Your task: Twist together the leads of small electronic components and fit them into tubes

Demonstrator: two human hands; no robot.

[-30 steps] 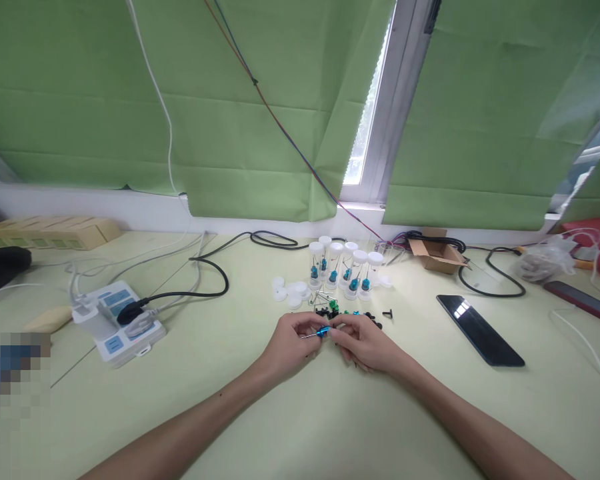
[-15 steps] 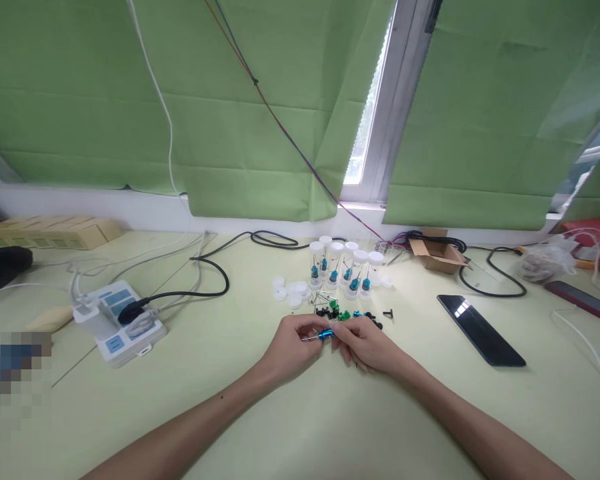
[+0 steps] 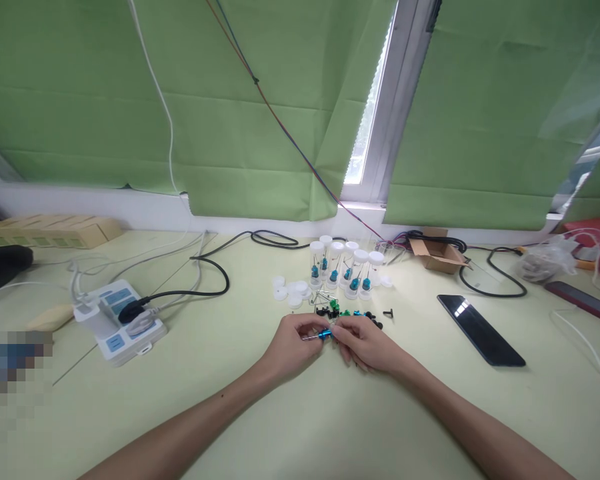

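Observation:
Between my two hands is a small blue metal piece [image 3: 325, 333] with a thin silver rod sticking out to the left. My left hand [image 3: 296, 341] is closed, thumb and fingers pinching it. The fingertips of my right hand [image 3: 361, 339] close on its right end, where they hide part of it. Just beyond my fingers lie small black parts [image 3: 323, 311], green parts [image 3: 334, 305] and thin metal hex keys [image 3: 325, 297]. Behind these stand several clear tubes [image 3: 349, 273] with white caps, each holding a blue piece and a thin rod.
White round caps [image 3: 296, 291] lie left of the tubes. A phone [image 3: 480, 330] lies to the right, below an open cardboard box [image 3: 439, 256]. At left sits a power strip [image 3: 123, 323] with plugs and cables. A black cable [image 3: 275, 241] loops along the back.
Both hands stay in nearly the same place on the blue piece. The right fingers have shifted very slightly.

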